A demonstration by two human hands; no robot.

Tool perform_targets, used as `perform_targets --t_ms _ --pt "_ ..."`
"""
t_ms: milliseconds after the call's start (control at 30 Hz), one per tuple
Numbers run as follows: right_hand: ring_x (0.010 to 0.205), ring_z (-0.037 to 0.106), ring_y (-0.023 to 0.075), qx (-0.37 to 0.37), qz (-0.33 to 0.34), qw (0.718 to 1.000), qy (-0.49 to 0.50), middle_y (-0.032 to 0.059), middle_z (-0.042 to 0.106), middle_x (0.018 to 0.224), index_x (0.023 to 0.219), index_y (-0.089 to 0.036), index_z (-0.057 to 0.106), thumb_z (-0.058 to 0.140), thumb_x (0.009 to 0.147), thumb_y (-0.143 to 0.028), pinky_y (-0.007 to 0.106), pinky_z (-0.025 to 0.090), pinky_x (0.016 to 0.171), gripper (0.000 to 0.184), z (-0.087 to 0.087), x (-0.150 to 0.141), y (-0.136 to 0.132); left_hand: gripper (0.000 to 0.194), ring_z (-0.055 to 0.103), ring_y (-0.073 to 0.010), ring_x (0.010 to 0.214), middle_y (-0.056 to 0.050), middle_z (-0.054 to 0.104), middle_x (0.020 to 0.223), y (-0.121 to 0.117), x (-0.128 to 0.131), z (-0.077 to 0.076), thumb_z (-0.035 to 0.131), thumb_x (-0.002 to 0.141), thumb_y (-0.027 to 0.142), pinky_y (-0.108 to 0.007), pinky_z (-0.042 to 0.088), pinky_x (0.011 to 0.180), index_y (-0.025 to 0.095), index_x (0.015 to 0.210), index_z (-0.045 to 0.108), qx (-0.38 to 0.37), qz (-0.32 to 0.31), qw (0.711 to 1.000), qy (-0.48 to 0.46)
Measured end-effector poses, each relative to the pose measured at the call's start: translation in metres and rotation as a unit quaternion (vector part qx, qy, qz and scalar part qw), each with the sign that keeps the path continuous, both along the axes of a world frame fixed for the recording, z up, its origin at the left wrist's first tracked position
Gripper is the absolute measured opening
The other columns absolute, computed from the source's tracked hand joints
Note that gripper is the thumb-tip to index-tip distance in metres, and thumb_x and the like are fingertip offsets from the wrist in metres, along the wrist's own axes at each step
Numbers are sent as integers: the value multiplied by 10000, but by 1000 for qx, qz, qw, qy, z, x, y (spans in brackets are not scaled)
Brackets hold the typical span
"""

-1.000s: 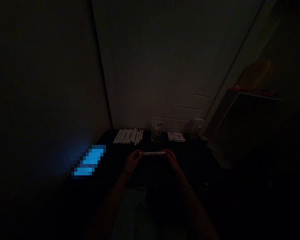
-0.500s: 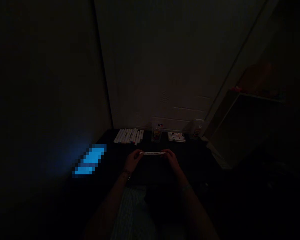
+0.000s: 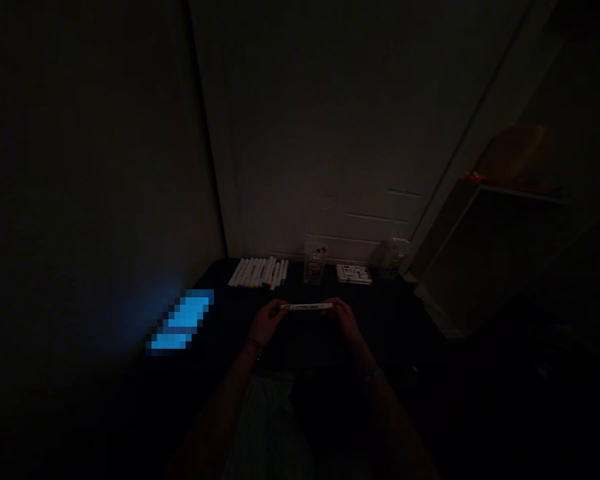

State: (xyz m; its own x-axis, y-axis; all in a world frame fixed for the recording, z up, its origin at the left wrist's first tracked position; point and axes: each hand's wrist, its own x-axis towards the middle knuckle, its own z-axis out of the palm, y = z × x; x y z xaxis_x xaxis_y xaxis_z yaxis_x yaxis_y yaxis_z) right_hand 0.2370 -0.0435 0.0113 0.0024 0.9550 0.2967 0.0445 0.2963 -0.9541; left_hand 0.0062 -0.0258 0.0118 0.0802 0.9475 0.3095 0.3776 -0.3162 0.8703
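A slim white plastic marker pen [image 3: 306,307], with small coloured print along its barrel, lies level in the lower middle of the frame, held between both hands over a black tabletop [image 3: 395,313]. The left hand [image 3: 266,322] curls closed around one end and the right hand [image 3: 347,320] around the other, though the gloom hides exactly where each finger sits. The barrel should handle as light and stiff, yet smooth enough to slip, so it looks best taken by its middle or both ends. Beyond it, along the table's far edge, lie a row of matching white markers [image 3: 259,272] and a clear plastic cup [image 3: 314,263] holding more pens.
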Motion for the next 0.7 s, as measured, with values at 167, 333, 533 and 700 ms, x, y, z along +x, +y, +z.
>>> perform_targets --t_ms 167,333,533,700 --pt "615 471 118 -2 -4 1000 -6 6 587 680 864 -173 596 417 735 -265 216 363 587 239 1 0 0 355 474 -116 609 14 583 686 0 0 0 484 688 470 -214 360 562 186 853 619 -15 8 1000 -3" --pt "603 479 115 -17 -7 1000 5 6 587 663 844 -167 603 443 733 -287 214 360 575 228 -1 -1 2 356 485 -125 644 6 588 713 -1 2 2 479 690 474 -221 373 593 184 843 618 -19 7 1000 -9" --pt "622 488 114 -16 -8 1000 8 3 592 685 863 -169 604 448 734 -292 212 361 582 237 -2 -2 1 365 487 -122 644 8 579 706 0 1 0 464 706 478 -216 370 587 181 862 607 -11 -4 1000 -4" --pt "599 475 115 -28 -22 999 -1 0 583 647 827 -165 608 457 716 -284 212 355 571 223 -4 -1 4 355 474 -113 615 18 574 684 1 0 -2 460 711 477 -210 358 568 187 852 609 1 2 1000 -3"
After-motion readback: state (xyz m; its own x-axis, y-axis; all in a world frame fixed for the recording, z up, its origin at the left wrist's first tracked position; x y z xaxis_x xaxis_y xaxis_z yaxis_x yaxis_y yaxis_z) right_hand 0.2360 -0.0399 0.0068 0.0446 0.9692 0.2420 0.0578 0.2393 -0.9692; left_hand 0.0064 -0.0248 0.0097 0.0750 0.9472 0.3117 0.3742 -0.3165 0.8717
